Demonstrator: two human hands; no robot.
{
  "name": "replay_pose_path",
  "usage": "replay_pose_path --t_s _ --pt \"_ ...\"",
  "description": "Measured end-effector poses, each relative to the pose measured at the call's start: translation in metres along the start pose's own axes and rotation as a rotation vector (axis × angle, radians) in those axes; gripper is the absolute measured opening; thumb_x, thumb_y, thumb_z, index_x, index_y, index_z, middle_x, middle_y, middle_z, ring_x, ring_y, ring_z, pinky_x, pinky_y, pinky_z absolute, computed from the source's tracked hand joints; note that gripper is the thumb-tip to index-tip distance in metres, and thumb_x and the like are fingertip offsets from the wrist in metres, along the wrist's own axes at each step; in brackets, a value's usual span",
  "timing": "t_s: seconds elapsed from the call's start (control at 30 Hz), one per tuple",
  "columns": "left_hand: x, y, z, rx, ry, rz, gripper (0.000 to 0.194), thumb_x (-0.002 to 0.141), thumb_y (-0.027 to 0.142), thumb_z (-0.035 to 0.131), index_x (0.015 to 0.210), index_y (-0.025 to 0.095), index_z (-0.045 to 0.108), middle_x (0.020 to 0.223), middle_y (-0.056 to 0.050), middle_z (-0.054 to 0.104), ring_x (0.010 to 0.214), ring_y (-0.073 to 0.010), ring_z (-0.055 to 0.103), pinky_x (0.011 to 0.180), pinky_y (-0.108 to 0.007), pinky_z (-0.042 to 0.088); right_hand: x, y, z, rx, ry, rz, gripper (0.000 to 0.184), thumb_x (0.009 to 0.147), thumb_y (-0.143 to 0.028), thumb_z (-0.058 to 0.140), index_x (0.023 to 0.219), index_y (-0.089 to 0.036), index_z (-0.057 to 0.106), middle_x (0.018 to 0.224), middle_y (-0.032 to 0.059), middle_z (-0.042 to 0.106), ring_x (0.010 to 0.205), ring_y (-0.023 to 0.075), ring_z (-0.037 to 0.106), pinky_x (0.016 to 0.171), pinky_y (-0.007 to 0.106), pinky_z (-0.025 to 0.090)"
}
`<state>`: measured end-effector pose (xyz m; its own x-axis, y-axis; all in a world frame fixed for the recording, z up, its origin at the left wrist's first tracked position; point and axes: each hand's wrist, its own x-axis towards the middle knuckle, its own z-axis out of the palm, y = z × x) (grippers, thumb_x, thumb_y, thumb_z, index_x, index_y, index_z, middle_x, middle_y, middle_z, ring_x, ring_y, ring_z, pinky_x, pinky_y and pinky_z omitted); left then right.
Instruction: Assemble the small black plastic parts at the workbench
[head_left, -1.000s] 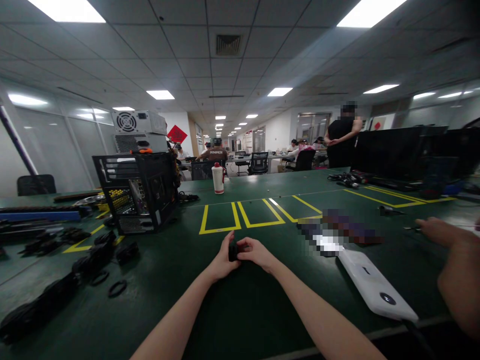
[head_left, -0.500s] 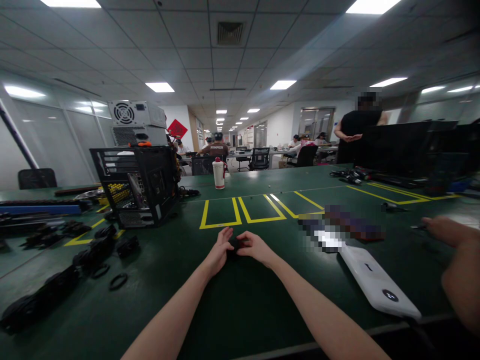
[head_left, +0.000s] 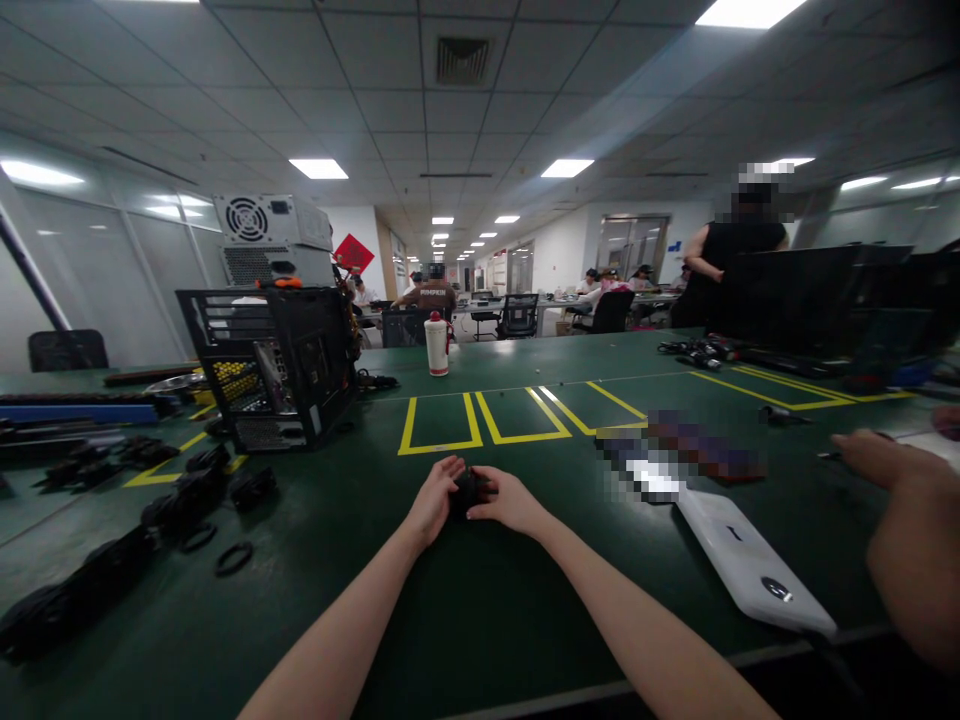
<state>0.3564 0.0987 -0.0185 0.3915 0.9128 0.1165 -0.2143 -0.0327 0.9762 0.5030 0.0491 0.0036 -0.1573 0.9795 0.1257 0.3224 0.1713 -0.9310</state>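
Between my two hands is a small, dark, rounded object (head_left: 466,490), held just over the green tabletop (head_left: 480,610); its kind is too dark to make out. My left hand (head_left: 436,500) closes on it from the left, thumb and fingers against its side. From the right, my right hand (head_left: 507,498) grips the same object with curled fingers. Yellow tape outlines (head_left: 442,448) lie just beyond my hands. To the left are two black rings (head_left: 234,559) and a row of black parts (head_left: 82,590).
An open black computer case (head_left: 277,370) stands left, power supplies (head_left: 274,225) stacked on it. A white bottle (head_left: 437,345) is beyond the tape. A white device (head_left: 750,560) lies right, near another person's hand (head_left: 870,455). Monitors (head_left: 810,300) stand at the far right.
My right hand's fingers have shifted around the dark object, and more of it shows between my hands. The standing person at the back has changed posture.
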Motion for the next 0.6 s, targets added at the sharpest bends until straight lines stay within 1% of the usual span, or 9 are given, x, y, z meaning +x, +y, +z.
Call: replay_pose_path --t_s 0.07,0.13,0.23,0.33,0.43,0.5,0.6 --pt "0.001 -0.003 -0.003 -0.008 0.031 -0.003 0.037 0.069 0.007 0.04 0.103 0.019 0.044 0.121 -0.009 0.043 0.114 -0.0174 0.04 0.093 -0.032 0.036 0.003 0.004 0.0 -0.023 0.016 0.002 0.076 0.048 -0.02 0.073 0.117 -0.017 0.042 0.115 0.0098 0.051 0.103 0.0228 0.051 0.089 0.038 0.04" --pt "0.002 -0.006 -0.005 0.003 0.057 0.005 0.028 0.072 0.013 0.044 0.1 0.018 0.045 0.115 -0.01 0.045 0.11 -0.0176 0.044 0.089 -0.032 0.039 0.005 0.008 -0.001 -0.021 0.013 -0.001 0.077 0.048 -0.021 0.073 0.118 -0.016 0.041 0.116 0.0106 0.051 0.101 0.0223 0.052 0.088 0.036 0.041" --pt "0.005 -0.011 -0.008 0.083 0.082 0.016 0.021 0.074 0.022 0.049 0.093 0.016 0.045 0.103 -0.009 0.049 0.098 -0.0165 0.05 0.083 -0.032 0.042 0.008 0.011 -0.001 -0.008 -0.009 -0.003 0.078 0.049 -0.02 0.072 0.119 -0.015 0.039 0.115 0.0114 0.051 0.1 0.0214 0.053 0.086 0.034 0.042" --pt "0.005 -0.013 -0.01 0.155 0.082 0.021 0.02 0.073 0.027 0.051 0.088 0.014 0.047 0.093 -0.008 0.052 0.09 -0.0158 0.052 0.08 -0.032 0.042 0.009 0.012 -0.002 -0.018 -0.001 0.0 0.079 0.047 -0.021 0.073 0.118 -0.015 0.04 0.114 0.0109 0.051 0.099 0.0215 0.053 0.086 0.035 0.042" --pt "0.004 -0.012 -0.011 0.201 0.097 0.031 0.021 0.071 0.03 0.054 0.085 0.014 0.05 0.087 -0.006 0.054 0.085 -0.0159 0.051 0.079 -0.032 0.041 0.009 0.012 -0.002 -0.026 0.03 -0.007 0.078 0.045 -0.021 0.074 0.115 -0.017 0.041 0.113 0.0098 0.05 0.095 0.0211 0.054 0.082 0.036 0.044" --pt "0.003 -0.01 -0.01 0.249 0.109 0.05 0.022 0.071 0.03 0.054 0.086 0.015 0.051 0.086 -0.005 0.054 0.084 -0.0159 0.051 0.078 -0.032 0.041 0.008 0.012 -0.002 -0.027 0.052 -0.015 0.075 0.043 -0.022 0.075 0.111 -0.018 0.042 0.111 0.0088 0.05 0.092 0.0203 0.054 0.078 0.035 0.046" --pt "0.002 -0.007 -0.007 0.349 0.105 0.09 0.024 0.072 0.029 0.052 0.091 0.016 0.051 0.09 -0.006 0.052 0.086 -0.0165 0.05 0.079 -0.031 0.041 0.006 0.011 -0.003 0.002 0.034 -0.019 0.064 0.046 -0.023 0.074 0.103 -0.018 0.044 0.103 0.0066 0.052 0.089 0.0186 0.055 0.075 0.033 0.047"
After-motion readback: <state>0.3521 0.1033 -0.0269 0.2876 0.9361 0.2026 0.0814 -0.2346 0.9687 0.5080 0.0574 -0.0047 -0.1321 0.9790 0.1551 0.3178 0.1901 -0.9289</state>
